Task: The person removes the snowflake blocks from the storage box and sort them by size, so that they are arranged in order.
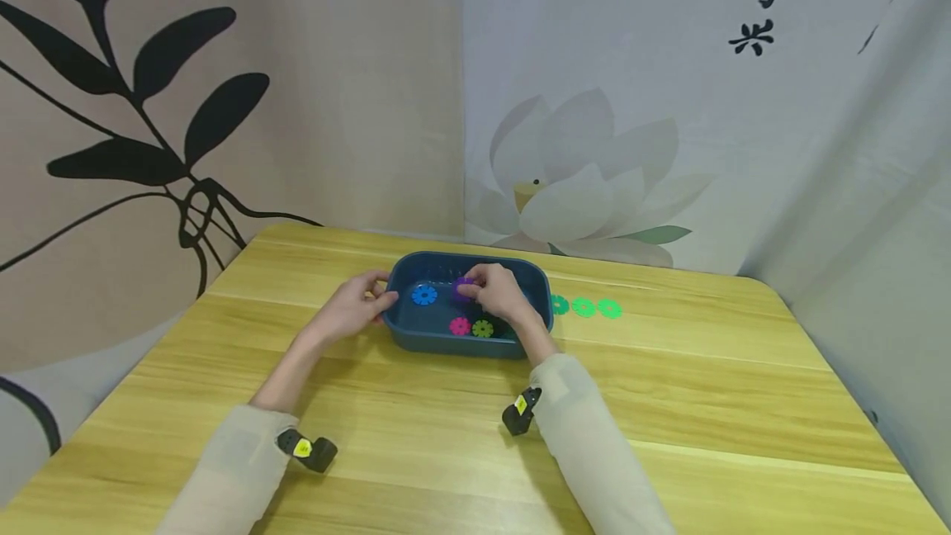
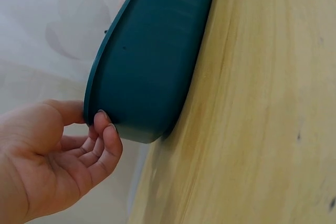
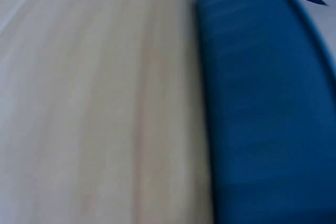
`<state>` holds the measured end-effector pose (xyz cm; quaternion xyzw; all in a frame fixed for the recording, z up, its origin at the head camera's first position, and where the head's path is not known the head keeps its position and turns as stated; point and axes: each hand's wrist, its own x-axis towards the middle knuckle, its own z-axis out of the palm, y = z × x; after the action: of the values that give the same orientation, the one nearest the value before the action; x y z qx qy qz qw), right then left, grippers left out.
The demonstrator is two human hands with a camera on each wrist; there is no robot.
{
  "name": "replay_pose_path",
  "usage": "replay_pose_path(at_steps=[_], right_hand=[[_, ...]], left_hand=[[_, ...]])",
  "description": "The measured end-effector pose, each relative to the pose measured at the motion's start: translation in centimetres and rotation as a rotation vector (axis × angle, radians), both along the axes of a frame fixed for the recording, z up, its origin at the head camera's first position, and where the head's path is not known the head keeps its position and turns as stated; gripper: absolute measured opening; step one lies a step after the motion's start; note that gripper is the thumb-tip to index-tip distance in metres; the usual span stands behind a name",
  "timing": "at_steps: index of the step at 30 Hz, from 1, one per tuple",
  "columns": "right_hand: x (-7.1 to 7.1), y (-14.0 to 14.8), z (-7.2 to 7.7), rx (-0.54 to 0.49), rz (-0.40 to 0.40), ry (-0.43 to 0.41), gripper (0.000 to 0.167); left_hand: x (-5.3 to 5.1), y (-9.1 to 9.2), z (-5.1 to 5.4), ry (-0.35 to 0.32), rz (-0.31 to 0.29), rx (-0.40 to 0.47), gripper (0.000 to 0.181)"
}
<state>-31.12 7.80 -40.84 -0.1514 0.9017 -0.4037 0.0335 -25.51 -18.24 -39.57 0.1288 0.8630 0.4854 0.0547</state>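
Observation:
A dark blue plastic basin (image 1: 446, 343) stands on the wooden table. My left hand (image 1: 355, 304) grips its left rim, thumb over the edge and fingers curled against the outer wall, as the left wrist view shows. Inside the basin, my right hand (image 1: 499, 291) pinches a purple notched disc (image 1: 465, 287) between thumb and fingers. A blue notched disc (image 1: 424, 295) lies at the basin's left. Near the front wall sit a pink disc (image 1: 460, 326) and a yellow-green disc (image 1: 482, 328). The right forearm hides part of the basin, and the right wrist view is blurred without the hand.
To the right of the basin, a teal disc (image 1: 560, 305) and two green discs, one a green disc (image 1: 583, 307) and the other a light green disc (image 1: 609, 309), lie in a row on the table (image 1: 706, 386). A printed curtain (image 1: 371, 89) hangs behind it.

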Motion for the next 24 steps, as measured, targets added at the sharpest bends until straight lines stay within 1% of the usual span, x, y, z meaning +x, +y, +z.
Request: replay_pose_path(at_steps=[3, 5, 7, 11, 16, 20, 24], right_hand=[[-0.1, 0.3, 0.1, -0.215, -0.036, 0.004, 0.026], [-0.1, 0.6, 0.3, -0.329, -0.052, 0.015, 0.026], [0.0, 0.9, 0.6, -0.421, -0.063, 0.02, 0.026], [0.2, 2.0, 1.2, -0.562, -0.08, 0.034, 0.024], [0.6, 3.8, 1.6, -0.668, -0.111, 0.059, 0.024], [1.0, 5.3, 1.7, -0.706, -0.14, 0.084, 0.029], [1.4, 7.2, 1.7, -0.718, -0.174, 0.104, 0.032]], left_hand=[[0.0, -0.1, 0.0, -0.004, 0.001, 0.004, 0.049], [0.0, -0.1, -0.1, -0.005, -0.001, 0.009, 0.049], [0.1, -0.1, -0.1, -0.006, -0.004, 0.016, 0.049], [-0.2, -0.1, -0.3, -0.009, -0.003, 0.018, 0.048], [-0.3, -0.1, -0.4, -0.015, -0.003, 0.015, 0.047], [-0.2, -0.1, -0.3, -0.015, -0.003, 0.013, 0.047], [0.0, 0.0, -0.1, -0.017, -0.001, 0.015, 0.047]])
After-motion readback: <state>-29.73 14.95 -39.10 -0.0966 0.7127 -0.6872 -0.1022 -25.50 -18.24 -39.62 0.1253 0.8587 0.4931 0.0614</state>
